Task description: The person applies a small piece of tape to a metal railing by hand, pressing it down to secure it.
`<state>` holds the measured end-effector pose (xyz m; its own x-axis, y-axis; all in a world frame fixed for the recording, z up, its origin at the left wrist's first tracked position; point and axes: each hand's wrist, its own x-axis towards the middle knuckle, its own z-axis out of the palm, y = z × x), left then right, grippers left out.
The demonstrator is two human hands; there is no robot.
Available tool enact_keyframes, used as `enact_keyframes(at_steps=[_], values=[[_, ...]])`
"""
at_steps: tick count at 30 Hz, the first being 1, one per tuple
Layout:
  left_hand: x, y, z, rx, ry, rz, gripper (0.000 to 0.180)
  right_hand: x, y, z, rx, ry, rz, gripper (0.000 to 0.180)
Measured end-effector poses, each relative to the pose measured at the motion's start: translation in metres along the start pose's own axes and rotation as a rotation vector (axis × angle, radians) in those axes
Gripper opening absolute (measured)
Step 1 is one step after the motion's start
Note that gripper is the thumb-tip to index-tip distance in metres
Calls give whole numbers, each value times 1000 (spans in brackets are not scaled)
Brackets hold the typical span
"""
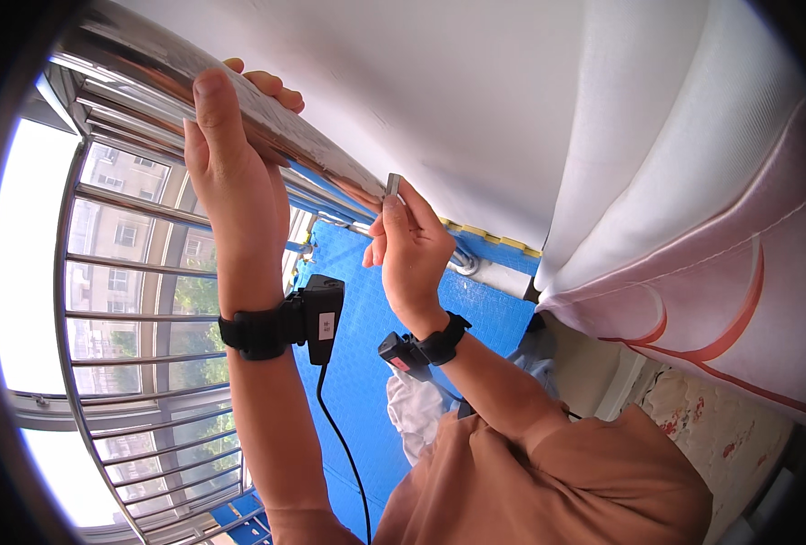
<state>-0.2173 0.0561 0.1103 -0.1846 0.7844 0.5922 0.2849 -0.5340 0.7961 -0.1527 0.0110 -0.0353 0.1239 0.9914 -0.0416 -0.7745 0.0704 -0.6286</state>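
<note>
A thick, shiny metal pipe (330, 160) runs from the upper left toward the middle, its upper side streaked with whitish marks. My left hand (230, 150) is wrapped round it, with the thumb on the near side and the fingertips showing over the far side. Lower along the pipe, my right hand (412, 241) pinches a small grey metal strip (392, 184) between thumb and fingers. The strip stands upright against the pipe's lower visible end; whether it presses on the surface I cannot tell.
Metal window bars (139, 363) fill the left side. Blue foam matting (348, 400) covers the floor below, with a white cloth (414, 413) on it. A white wall (475, 100) rises beyond the pipe. A pink and white curtain (684, 272) hangs at right.
</note>
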Motion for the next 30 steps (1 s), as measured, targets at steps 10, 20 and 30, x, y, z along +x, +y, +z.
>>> enact_keyframes(at_steps=[10, 20, 30], values=[[1, 2, 0, -18, -11, -8, 49, -1, -2, 11, -4, 9, 0, 32], [3, 2, -4, -70, -26, 36, 44, 1, -5, 18, -41, -7, -39, 32], [2, 3, -12, -58, -129, -42, 48, 2, -10, 22, -100, 31, -46, 30]])
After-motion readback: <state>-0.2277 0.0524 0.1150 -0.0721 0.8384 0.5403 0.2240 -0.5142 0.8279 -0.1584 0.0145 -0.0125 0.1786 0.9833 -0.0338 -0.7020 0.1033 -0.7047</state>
